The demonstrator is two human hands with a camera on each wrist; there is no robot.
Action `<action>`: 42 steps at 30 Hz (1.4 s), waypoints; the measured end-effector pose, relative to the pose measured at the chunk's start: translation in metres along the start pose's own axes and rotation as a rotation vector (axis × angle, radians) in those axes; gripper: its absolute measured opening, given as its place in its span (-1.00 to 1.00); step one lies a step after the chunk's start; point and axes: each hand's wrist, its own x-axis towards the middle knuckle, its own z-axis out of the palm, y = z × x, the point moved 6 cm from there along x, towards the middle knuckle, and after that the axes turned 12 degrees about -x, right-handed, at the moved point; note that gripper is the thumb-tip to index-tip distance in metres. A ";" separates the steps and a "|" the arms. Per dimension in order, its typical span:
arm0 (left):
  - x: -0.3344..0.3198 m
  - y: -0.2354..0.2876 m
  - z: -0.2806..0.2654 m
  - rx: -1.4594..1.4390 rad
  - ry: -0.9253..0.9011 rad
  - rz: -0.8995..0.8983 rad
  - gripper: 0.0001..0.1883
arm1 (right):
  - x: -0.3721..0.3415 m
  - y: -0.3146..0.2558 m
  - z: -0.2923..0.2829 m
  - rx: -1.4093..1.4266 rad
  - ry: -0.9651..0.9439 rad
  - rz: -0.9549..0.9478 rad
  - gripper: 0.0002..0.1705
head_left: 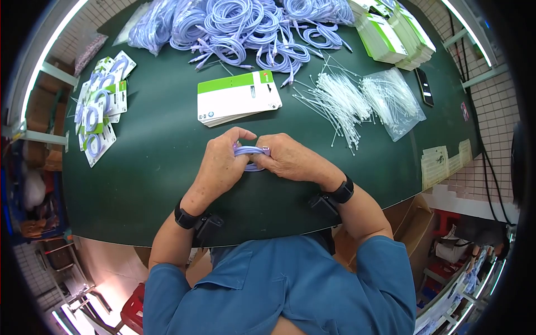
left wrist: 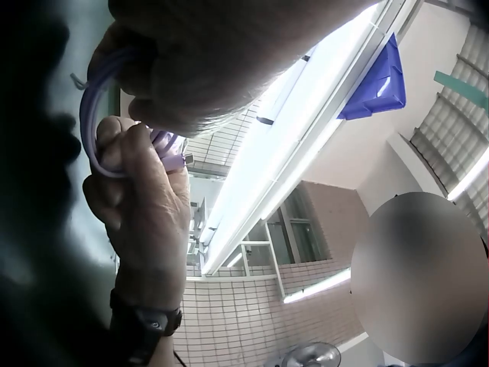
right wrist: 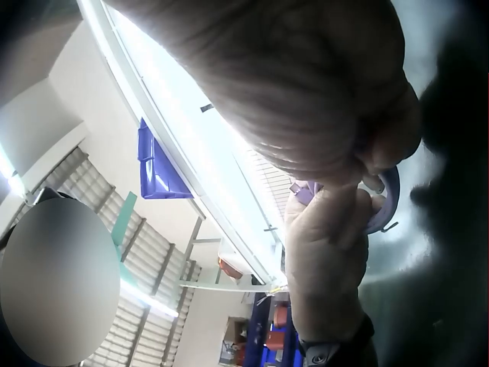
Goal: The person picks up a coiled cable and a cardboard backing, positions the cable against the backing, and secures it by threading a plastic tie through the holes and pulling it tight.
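Observation:
A coiled lilac cable (head_left: 249, 150) is held between both hands above the near middle of the table. The left hand (head_left: 219, 162) grips the coil's left side, its index finger arched over the top. On the other side the right hand (head_left: 293, 159) pinches the coil near a connector (head_left: 266, 151). In the left wrist view the cable (left wrist: 89, 130) bows out between the hands, with a thin tie end (left wrist: 78, 82) sticking out. The right wrist view shows the loop (right wrist: 392, 200) and a similar thin end (right wrist: 390, 227); fingertips are partly hidden.
Stacked green-and-white cards (head_left: 240, 100) lie beyond the hands. Carded cables (head_left: 94, 146) are at the left, loose cable coils (head_left: 240, 22) at the back. White zip ties (head_left: 340, 100), a bag of ties (head_left: 393, 100), card stacks (head_left: 385, 42) and a phone (head_left: 424, 87) occupy the right.

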 end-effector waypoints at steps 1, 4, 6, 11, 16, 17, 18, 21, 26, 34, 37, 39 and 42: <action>0.001 -0.001 -0.002 0.018 -0.013 -0.053 -0.65 | 0.000 0.000 0.000 -0.005 0.006 -0.007 -0.56; 0.004 0.004 -0.009 0.070 -0.027 -0.131 -0.56 | 0.000 -0.001 -0.007 0.002 0.036 0.024 -0.70; 0.002 0.007 -0.013 -0.135 0.111 0.069 -0.35 | -0.002 -0.001 -0.014 0.095 0.024 0.098 -0.69; -0.026 0.061 -0.026 0.161 0.491 0.579 0.02 | -0.007 0.007 -0.034 0.410 0.044 0.273 -0.67; -0.035 0.076 0.031 0.277 0.177 0.698 0.08 | -0.012 -0.002 -0.046 0.662 0.107 0.192 -0.68; -0.028 0.073 0.039 0.277 0.171 0.669 0.06 | -0.012 0.000 -0.045 0.659 0.101 0.198 -0.68; -0.020 0.070 0.046 0.277 0.163 0.640 0.04 | -0.011 0.004 -0.044 0.680 0.127 0.193 -0.68; -0.008 0.064 0.052 0.282 0.135 0.605 0.02 | -0.013 0.011 -0.040 0.735 0.174 0.196 -0.67; -0.007 0.052 0.051 0.315 0.077 0.660 -0.05 | -0.017 0.013 -0.053 0.640 0.219 0.259 -0.77; -0.013 0.045 0.038 0.162 0.081 0.835 -0.44 | -0.019 0.009 -0.058 0.725 0.177 0.197 -0.47; -0.018 0.048 0.032 0.101 0.100 0.904 -0.56 | -0.016 0.004 -0.055 0.830 0.117 0.164 -0.47; -0.020 0.051 0.030 0.078 0.078 0.940 -0.64 | -0.019 -0.003 -0.055 0.948 0.103 0.178 -0.44; -0.021 0.055 0.027 0.085 0.056 1.003 -0.65 | -0.018 -0.002 -0.054 1.046 0.065 0.179 -0.41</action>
